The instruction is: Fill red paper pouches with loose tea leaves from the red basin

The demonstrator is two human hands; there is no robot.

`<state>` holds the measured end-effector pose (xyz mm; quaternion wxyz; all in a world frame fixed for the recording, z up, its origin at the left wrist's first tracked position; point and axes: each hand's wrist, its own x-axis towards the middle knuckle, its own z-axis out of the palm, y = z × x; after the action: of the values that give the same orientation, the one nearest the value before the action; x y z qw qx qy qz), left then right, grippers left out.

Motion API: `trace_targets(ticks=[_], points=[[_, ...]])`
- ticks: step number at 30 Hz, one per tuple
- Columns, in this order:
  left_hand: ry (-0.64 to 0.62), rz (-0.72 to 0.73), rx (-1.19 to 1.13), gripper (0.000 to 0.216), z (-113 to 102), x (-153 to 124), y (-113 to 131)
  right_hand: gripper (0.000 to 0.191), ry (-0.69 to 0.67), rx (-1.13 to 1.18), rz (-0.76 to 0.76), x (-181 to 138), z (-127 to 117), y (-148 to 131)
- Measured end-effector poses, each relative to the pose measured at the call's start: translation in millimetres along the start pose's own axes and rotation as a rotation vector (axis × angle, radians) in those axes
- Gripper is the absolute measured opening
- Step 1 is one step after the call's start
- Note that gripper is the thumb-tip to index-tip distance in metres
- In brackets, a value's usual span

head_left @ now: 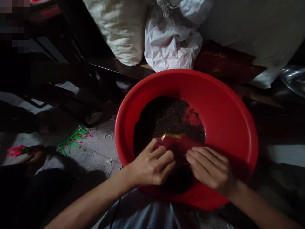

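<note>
Both hands are over a large red plastic basin (228, 105), gripping a dark red packet (177, 144) with a shiny gold strip along its far edge. My left hand (154, 162) is closed, its fingers curled at the packet's left side. At the right side, my right hand (209, 167) pinches the packet between thumb and fingers, the thumb mostly hidden. Dark, crumbly loose material (171, 116) covers much of the basin's bottom, and bare red plastic shows through at one spot. Whether the packet holds anything cannot be made out.
Behind the basin stand a cream sack (121, 31) and a crumpled white sack (171, 44). Green sticks with red tips (73, 140) lie on the floor at left. Near them, another person's hand (35, 159) holds a red bunch (16, 151). A metal bowl (294, 78) is at far right.
</note>
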<state>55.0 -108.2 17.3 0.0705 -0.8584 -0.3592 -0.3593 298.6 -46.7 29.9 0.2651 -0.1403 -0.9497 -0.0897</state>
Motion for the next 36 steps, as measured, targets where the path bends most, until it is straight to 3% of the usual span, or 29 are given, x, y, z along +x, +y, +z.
trace_targets(ticks=[8,14,17,20,23,26,30,36], points=[[0.027,-0.028,-0.082,0.024,-6,-21,-7,0.023,-0.067,-0.169,0.002,-32,-10,25],[0.025,-0.022,-0.069,0.021,-5,-19,-14,0.018,-0.065,-0.265,0.016,-48,-25,46],[0.007,-0.033,-0.079,0.024,-3,-13,-17,0.015,-0.094,-0.233,0.123,-28,-27,34],[-0.013,0.034,-0.076,0.023,-3,-7,-18,0.019,-0.117,-0.143,0.120,5,-14,5],[-0.015,0.069,-0.080,0.023,-5,-5,-16,0.022,-0.044,-0.078,0.111,32,9,-24],[-0.005,0.030,-0.083,0.023,-10,-12,-13,0.030,0.013,-0.051,0.140,38,24,-32],[0.047,-0.010,-0.069,0.022,-13,-25,-17,0.027,-0.012,-0.061,0.070,15,18,-6],[0.073,-0.009,-0.025,0.027,-5,-31,-29,0.023,-0.040,-0.233,0.096,-27,-6,28]])
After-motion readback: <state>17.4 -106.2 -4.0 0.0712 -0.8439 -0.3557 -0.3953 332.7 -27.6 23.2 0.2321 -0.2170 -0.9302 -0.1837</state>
